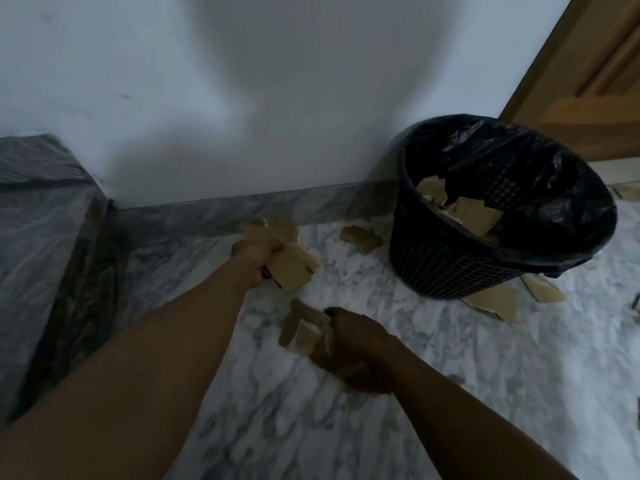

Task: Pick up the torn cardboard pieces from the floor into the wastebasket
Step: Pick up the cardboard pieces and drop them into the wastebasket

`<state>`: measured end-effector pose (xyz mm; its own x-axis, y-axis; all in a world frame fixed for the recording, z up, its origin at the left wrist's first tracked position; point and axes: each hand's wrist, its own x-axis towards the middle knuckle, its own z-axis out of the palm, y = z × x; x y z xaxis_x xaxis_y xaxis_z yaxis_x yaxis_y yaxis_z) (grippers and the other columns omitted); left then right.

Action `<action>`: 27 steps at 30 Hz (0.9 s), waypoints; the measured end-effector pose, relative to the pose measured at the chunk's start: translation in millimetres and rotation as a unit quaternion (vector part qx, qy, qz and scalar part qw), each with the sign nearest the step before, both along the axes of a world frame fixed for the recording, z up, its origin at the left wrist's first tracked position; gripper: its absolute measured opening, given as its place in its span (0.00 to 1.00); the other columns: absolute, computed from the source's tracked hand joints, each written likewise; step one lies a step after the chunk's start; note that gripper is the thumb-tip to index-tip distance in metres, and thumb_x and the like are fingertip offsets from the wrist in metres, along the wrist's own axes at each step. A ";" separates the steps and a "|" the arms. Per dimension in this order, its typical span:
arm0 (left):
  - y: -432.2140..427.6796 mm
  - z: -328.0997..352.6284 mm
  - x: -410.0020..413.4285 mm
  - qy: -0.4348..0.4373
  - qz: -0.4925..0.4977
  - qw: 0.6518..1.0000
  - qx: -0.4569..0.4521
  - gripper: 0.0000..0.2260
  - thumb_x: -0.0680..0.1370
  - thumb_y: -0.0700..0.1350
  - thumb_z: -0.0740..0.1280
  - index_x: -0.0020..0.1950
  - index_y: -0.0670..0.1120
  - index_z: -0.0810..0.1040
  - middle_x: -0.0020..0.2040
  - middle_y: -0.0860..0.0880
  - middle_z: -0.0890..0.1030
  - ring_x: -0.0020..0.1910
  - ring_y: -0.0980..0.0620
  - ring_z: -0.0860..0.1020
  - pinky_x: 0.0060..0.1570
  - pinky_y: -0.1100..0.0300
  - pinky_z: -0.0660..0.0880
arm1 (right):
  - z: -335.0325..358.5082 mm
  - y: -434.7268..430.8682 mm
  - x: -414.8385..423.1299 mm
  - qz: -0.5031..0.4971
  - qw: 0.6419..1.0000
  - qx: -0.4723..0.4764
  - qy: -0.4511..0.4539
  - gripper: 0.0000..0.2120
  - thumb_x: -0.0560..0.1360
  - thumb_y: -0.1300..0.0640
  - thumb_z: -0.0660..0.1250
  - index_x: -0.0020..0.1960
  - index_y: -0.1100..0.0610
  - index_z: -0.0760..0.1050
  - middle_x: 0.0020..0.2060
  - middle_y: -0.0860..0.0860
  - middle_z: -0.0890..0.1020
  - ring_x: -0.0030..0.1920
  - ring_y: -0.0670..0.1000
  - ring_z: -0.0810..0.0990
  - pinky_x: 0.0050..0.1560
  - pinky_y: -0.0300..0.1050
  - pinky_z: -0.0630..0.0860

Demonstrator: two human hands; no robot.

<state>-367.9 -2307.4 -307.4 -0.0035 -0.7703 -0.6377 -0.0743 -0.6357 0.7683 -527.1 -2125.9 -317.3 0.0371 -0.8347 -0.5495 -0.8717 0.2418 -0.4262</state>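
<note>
About midway: torn cardboard pieces [467, 216] in the wastebasket [450, 271] at right, left hand [254, 259] fingers clenched round a far bunch [294, 268], right hand [360, 344] fingers round a near bunch [304, 332], loose scraps [362, 237] left on the floor [381, 410].

A white, grey-veined marble floor [381, 427] is seen. A black mesh wastebasket [460, 271] is stood on it. A torn cardboard piece [362, 239] is laid just left of the wastebasket. A broad cardboard piece [491, 303] and a narrower cardboard piece [545, 292] are lodged at the wastebasket's near side, partly under its base.
</note>
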 end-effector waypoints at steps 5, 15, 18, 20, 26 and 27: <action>10.8 6.2 6.1 0.002 0.024 1.000 0.000 0.21 0.71 0.41 0.77 0.60 0.36 0.77 0.57 0.38 0.81 0.54 0.39 0.81 0.54 0.41 0.79 | -1.2 12.3 -7.5 -0.057 0.996 -0.013 -0.070 0.35 0.74 0.43 0.71 0.75 0.56 0.63 0.68 0.52 0.73 0.65 0.53 0.74 0.63 0.42 0.69; 9.1 -5.7 -6.7 0.020 0.035 0.999 -0.002 0.22 0.70 0.41 0.77 0.61 0.36 0.77 0.57 0.39 0.81 0.53 0.39 0.81 0.53 0.40 0.80 | 9.0 -32.0 -48.9 -0.340 0.905 -0.194 -0.166 0.16 0.70 0.52 0.77 0.49 0.63 0.82 0.46 0.57 0.84 0.49 0.56 0.83 0.41 0.36 0.73; 11.9 -16.2 -3.9 0.020 0.019 1.000 0.011 0.21 0.71 0.41 0.76 0.61 0.36 0.78 0.57 0.37 0.81 0.54 0.39 0.81 0.54 0.40 0.79 | 7.5 -59.4 -57.3 -0.335 0.914 -0.170 -0.153 0.21 0.72 0.50 0.75 0.60 0.61 0.79 0.56 0.57 0.82 0.57 0.58 0.81 0.51 0.41 0.75; 17.6 -22.5 -4.8 0.008 -0.025 0.999 0.030 0.17 0.72 0.41 0.76 0.58 0.36 0.79 0.56 0.36 0.82 0.51 0.39 0.82 0.52 0.43 0.80 | 5.0 -78.1 -61.9 -0.349 0.910 -0.168 -0.148 0.23 0.73 0.49 0.74 0.63 0.59 0.77 0.59 0.56 0.81 0.59 0.58 0.80 0.51 0.42 0.74; 23.9 -44.2 -15.6 -0.025 -0.077 0.997 0.017 0.17 0.73 0.39 0.75 0.60 0.35 0.78 0.57 0.35 0.81 0.51 0.38 0.81 0.52 0.43 0.80 | -5.5 -139.2 -75.9 -0.348 0.924 -0.124 -0.101 0.18 0.76 0.51 0.69 0.61 0.61 0.76 0.60 0.58 0.79 0.59 0.60 0.79 0.48 0.44 0.73; 22.8 -47.5 -19.1 -0.036 -0.080 0.996 0.012 0.19 0.72 0.39 0.75 0.61 0.35 0.78 0.57 0.35 0.81 0.53 0.38 0.81 0.54 0.42 0.79 | -5.9 -148.2 -77.5 -0.346 0.928 -0.114 -0.082 0.20 0.77 0.52 0.67 0.65 0.62 0.73 0.63 0.59 0.76 0.62 0.60 0.77 0.52 0.46 0.74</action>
